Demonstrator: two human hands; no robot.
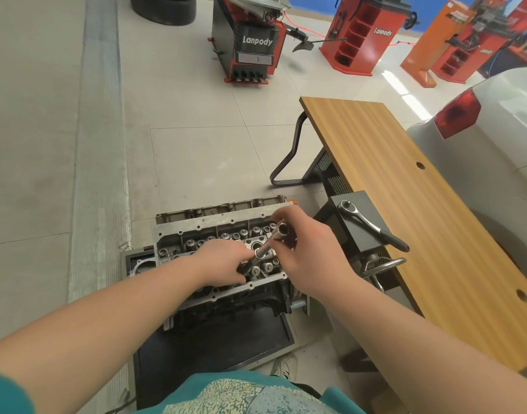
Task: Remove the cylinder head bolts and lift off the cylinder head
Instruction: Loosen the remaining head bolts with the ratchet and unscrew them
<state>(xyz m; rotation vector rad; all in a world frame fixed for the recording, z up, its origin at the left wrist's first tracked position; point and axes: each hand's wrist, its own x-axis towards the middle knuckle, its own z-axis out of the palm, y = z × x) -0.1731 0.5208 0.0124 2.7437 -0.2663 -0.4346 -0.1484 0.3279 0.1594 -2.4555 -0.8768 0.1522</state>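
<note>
Your left hand has its grip curled round the dark handle of a ratchet wrench at the lower centre of the frame, while your right hand pinches the wrench's shiny socket end with thumb and fingertips just above the cylinder head. The cylinder head sits on the engine block, low and centre in the frame, its valve springs and bolt holes showing around the tool. A second ratchet lies on a black box to the right, beside the wooden desk, and red machines stand along the top of the frame.
</note>
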